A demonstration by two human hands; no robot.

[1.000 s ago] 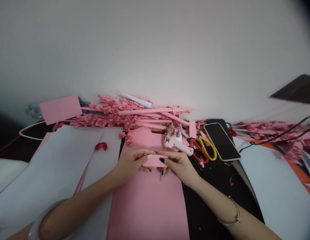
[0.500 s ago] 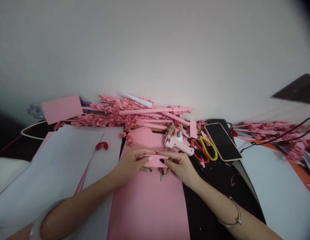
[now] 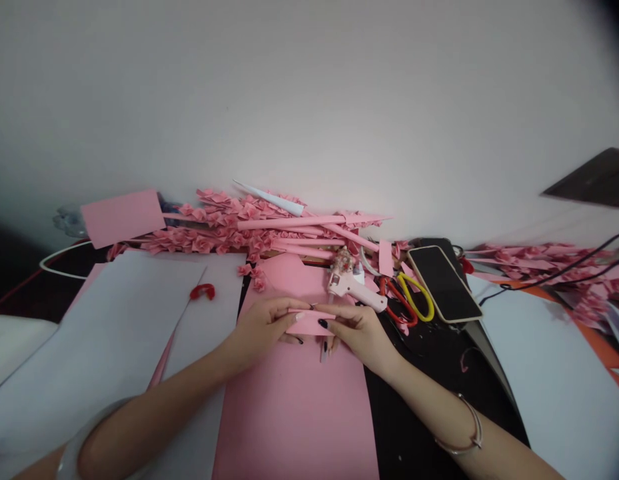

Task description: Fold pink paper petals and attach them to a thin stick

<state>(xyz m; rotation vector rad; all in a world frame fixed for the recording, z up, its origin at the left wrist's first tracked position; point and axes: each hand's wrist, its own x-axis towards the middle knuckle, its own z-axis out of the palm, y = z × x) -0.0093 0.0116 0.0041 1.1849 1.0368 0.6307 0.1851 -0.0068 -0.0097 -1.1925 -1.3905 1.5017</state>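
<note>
Between both hands is a small pink paper piece (image 3: 310, 323), its upper edge bent over or rolled. My left hand (image 3: 262, 331) pinches its left end, thumb on the near face and fingers behind. My right hand (image 3: 356, 331) grips the other end the same way, its dark-nailed thumb pressing the front. A narrow greyish strip (image 3: 324, 352) pokes out below the right fingers; what it belongs to is hidden. Beneath the hands lies a large pink paper sheet (image 3: 296, 413). Just beyond the right hand rests a light pink glue gun (image 3: 356, 289).
Red-handled scissors (image 3: 398, 303), a yellow handle (image 3: 418, 297) and a phone (image 3: 445, 283) lie to the right. Pink paper flowers (image 3: 214, 220) and rolled tubes line the wall. White sheets (image 3: 119, 320) cover the left, with a red curved piece (image 3: 202, 291) on them. Another white sheet (image 3: 544, 360) lies right.
Both hands keep the same pinch on the pink paper piece, whose near face looks tilted very slightly. Otherwise the scene stays nearly identical.
</note>
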